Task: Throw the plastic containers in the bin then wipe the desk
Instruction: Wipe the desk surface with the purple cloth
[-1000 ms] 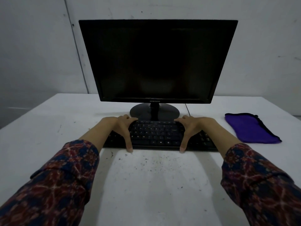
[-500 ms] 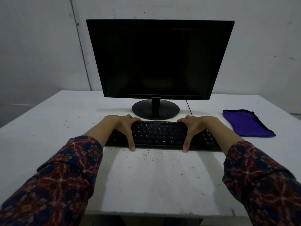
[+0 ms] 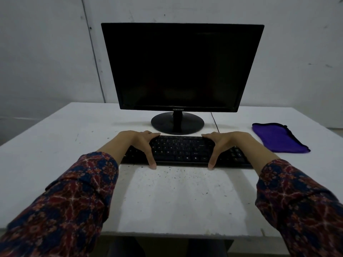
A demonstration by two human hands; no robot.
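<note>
Head view: left hand [image 3: 142, 143] and right hand [image 3: 220, 144] grip keyboard [image 3: 185, 150] at frame centre, fingers over far edge, thumbs on near edge. Keyboard on desk [image 3: 176, 197], specks on desk below it. Monitor [image 3: 182, 65] behind. Purple cloth [image 3: 276, 138] right-centre. Plastic containers, bin out of view.

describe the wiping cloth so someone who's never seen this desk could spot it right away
Start at the black monitor standing at the back of the white desk. Look to its right, past the black keyboard that both hands grip. The purple cloth lies flat there, alone, dark-edged, the only coloured thing on the desk.
</note>
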